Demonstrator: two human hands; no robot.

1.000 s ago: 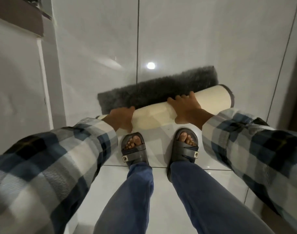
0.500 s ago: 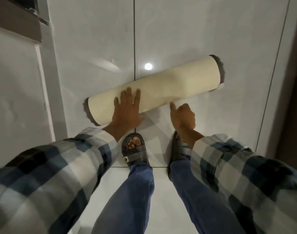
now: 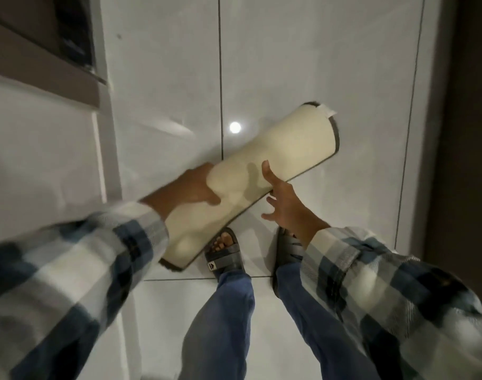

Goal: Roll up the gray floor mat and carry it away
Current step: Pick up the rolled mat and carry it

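One rolled mat (image 3: 275, 160), two hands.

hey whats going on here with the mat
A person in a plaid shirt is picking up a floor mat that is already rolled into a tube, cream backing outward with gray pile showing at the ends. The left hand grips the roll near its middle and holds it tilted above the white tiled floor. The right hand is open, fingers spread, thumb touching the roll's lower edge. The person stands in gray sandals.
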